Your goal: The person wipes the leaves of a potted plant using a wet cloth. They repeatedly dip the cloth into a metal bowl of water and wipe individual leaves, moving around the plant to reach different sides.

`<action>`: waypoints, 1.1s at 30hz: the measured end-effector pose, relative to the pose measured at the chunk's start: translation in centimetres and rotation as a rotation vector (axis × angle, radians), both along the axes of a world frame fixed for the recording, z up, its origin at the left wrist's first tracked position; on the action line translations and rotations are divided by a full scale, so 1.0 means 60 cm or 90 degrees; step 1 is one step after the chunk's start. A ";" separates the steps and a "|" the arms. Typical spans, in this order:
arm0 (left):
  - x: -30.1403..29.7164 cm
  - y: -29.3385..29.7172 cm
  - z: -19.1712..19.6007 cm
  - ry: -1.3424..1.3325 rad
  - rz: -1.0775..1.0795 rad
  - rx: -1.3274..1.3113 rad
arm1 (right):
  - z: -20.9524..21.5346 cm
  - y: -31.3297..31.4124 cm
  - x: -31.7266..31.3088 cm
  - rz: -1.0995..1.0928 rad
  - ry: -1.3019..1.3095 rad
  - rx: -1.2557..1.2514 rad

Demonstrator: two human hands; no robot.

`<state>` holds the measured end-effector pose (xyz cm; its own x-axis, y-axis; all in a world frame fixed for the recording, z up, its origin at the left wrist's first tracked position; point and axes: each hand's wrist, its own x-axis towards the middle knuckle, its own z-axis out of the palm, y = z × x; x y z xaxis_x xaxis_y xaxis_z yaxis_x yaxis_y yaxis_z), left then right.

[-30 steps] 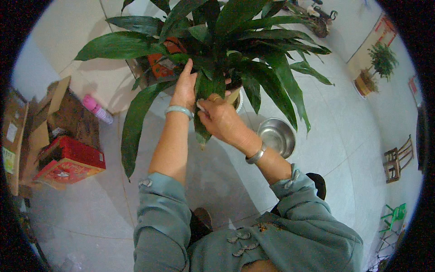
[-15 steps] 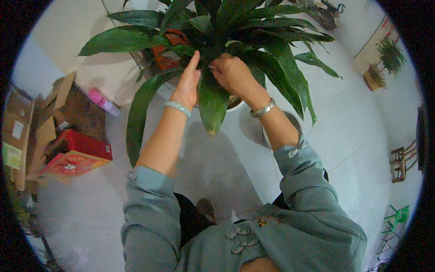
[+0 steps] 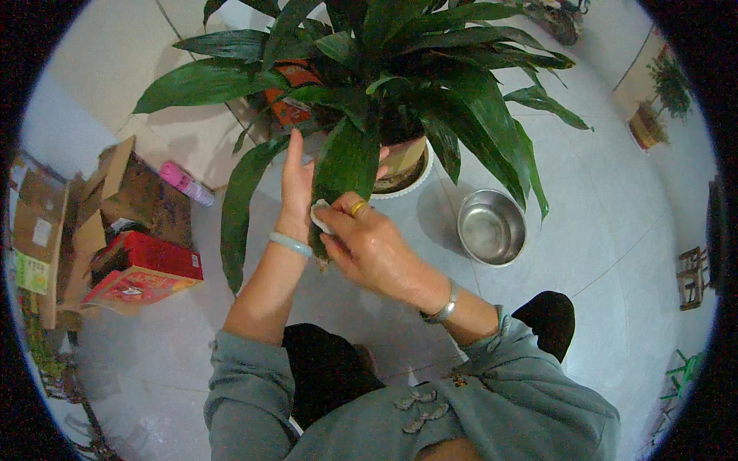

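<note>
A big potted plant with long, broad green leaves (image 3: 196,83) fills the upper middle. Under one hanging leaf (image 3: 346,157) lies my left hand (image 3: 296,188), its thumb raised at the leaf's left edge and fingertips showing past the right edge. That hand is open, the leaf resting over it. My right hand (image 3: 377,250), a gold ring on one finger, pinches a small whitish cloth or pad (image 3: 320,217) against the leaf close to its brownish tip. Behind the leaf, the beige pot (image 3: 403,159) stands in a white saucer (image 3: 423,180).
On the floor, right of the pot, sits a round metal bowl (image 3: 493,230). Cardboard boxes (image 3: 146,192), a red box (image 3: 150,269) and a pink spray can (image 3: 184,183) stand at left. Far right are a small potted plant (image 3: 649,127), a wooden chair (image 3: 692,280) and a green stool (image 3: 680,373).
My right hand has slid down the leaf from near its base toward the tip, with the whitish pad now visible. My left hand has shifted slightly left and down. The metal bowl is now uncovered.
</note>
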<state>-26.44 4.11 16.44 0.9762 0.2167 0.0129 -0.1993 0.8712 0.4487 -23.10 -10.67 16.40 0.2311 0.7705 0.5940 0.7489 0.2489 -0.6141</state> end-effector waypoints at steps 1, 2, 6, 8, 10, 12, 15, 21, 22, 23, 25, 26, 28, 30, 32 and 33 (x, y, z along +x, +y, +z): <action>-0.002 -0.004 -0.001 0.029 0.048 0.032 | 0.006 0.007 0.016 -0.035 -0.030 0.032; -0.001 -0.005 -0.001 0.057 0.098 0.064 | 0.014 0.019 0.041 -0.062 -0.058 0.063; 0.001 -0.001 -0.008 0.023 0.091 -0.008 | 0.045 0.091 0.142 -0.167 -0.060 0.015; 0.003 0.004 -0.010 0.002 0.099 0.044 | 0.049 0.128 0.164 -0.193 -0.087 -0.034; 0.003 0.011 -0.009 0.025 0.097 0.013 | 0.039 0.132 0.163 -0.163 -0.110 -0.080; 0.000 0.016 -0.009 0.042 0.104 -0.004 | 0.026 0.122 0.140 -0.140 -0.129 -0.115; -0.004 0.017 -0.013 0.058 0.145 0.017 | 0.010 0.096 0.089 -0.127 -0.083 -0.054; -0.001 0.020 -0.030 0.189 0.183 0.035 | 0.040 0.067 0.090 -0.051 -0.076 -0.091; -0.003 0.020 -0.032 0.159 0.177 0.059 | 0.049 0.080 0.110 -0.067 -0.056 -0.041; -0.004 0.020 -0.033 0.143 0.174 0.065 | 0.055 0.091 0.130 -0.089 -0.064 0.031; -0.007 0.018 -0.034 0.113 0.166 0.081 | 0.059 0.136 0.168 -0.097 -0.110 0.049; -0.008 0.016 -0.034 0.073 0.121 0.067 | 0.059 0.161 0.185 -0.137 -0.116 0.006; -0.011 0.014 -0.033 0.067 0.112 0.093 | 0.051 0.201 0.199 -0.190 -0.163 -0.029; -0.011 0.013 -0.033 0.093 0.113 0.083 | 0.029 0.211 0.188 -0.172 -0.196 -0.067; -0.010 0.014 -0.033 0.207 0.152 0.024 | 0.013 0.199 0.171 -0.157 -0.202 -0.144; -0.009 0.015 -0.034 0.141 0.147 -0.002 | 0.006 0.186 0.155 -0.170 -0.191 -0.146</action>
